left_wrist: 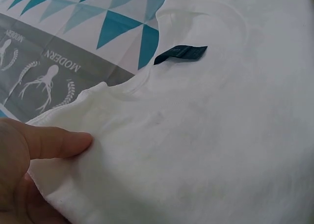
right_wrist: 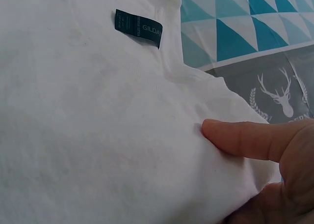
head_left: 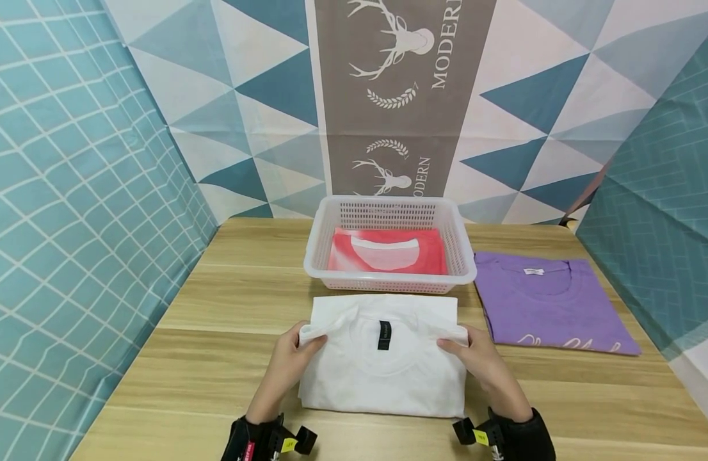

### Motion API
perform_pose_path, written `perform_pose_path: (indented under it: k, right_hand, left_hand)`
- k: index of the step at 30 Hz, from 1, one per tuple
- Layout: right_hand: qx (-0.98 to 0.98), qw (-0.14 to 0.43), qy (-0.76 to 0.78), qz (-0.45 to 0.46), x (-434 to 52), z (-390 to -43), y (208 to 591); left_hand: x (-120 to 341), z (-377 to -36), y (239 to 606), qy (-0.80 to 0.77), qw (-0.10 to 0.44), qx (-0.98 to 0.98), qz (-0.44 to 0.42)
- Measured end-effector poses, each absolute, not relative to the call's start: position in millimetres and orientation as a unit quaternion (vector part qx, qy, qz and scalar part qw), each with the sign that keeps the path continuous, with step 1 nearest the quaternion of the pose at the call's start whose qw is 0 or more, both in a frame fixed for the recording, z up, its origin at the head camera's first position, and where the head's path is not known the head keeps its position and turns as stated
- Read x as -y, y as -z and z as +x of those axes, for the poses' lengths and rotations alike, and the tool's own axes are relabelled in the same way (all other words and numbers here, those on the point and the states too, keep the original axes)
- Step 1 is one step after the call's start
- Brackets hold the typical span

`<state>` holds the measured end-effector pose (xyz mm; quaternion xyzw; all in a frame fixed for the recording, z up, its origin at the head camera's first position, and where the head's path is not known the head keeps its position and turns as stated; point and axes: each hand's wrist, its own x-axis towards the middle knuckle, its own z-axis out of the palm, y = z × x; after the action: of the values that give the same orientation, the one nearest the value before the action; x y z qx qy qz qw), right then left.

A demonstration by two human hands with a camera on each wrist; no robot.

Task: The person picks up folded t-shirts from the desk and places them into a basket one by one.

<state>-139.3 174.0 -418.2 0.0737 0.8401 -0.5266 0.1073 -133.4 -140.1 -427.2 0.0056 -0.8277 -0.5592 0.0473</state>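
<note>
A white T-shirt (head_left: 383,378) with a dark neck label (head_left: 385,335) lies folded on the table in front of the basket. Its left shoulder edge is pinched by my left hand (head_left: 292,358), thumb on top and fingers underneath. On the opposite shoulder, my right hand (head_left: 482,360) pinches the cloth in the same way. Both upper corners are lifted a little, and a further white layer shows flat behind them. In the left wrist view the thumb (left_wrist: 61,143) presses on the white cloth; the right wrist view shows the other thumb (right_wrist: 240,139) doing likewise. The fingers below the cloth are mostly hidden.
Behind the shirt stands a white plastic basket (head_left: 317,256) holding a folded red and white garment (head_left: 431,253). To the right, a folded purple T-shirt (head_left: 552,314) lies on the wooden table (head_left: 204,358). Patterned cloths (head_left: 54,160) hang around the back and sides.
</note>
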Motion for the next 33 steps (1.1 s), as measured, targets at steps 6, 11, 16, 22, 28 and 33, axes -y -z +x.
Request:
perform_pose_path:
  k: [6,11,16,22,28,33]
  right_hand:
    - [-0.837,0.106,0.534,0.06,-176,-137,416]
    - [-0.835,0.1,0.539,0.058,-177,-132,411]
    - [-0.829,0.089,0.55,0.044,-178,-129,406]
    - [-0.823,0.092,0.56,0.037,-179,-128,404]
    - [-0.828,0.087,0.553,0.039,-179,-128,402]
    - [-0.823,0.084,0.56,0.045,-179,-128,401]
  left_hand:
    - [140,-133,426,0.558,0.048,0.829,0.005]
    - [140,-131,424,0.558,0.056,0.828,0.002]
    - [140,-129,421,0.561,0.061,0.826,-0.001]
    - [140,-130,418,0.573,0.061,0.817,0.0]
    - [140,-130,416,0.577,0.061,0.814,0.001]
    - [140,-131,416,0.582,0.065,0.811,0.001]
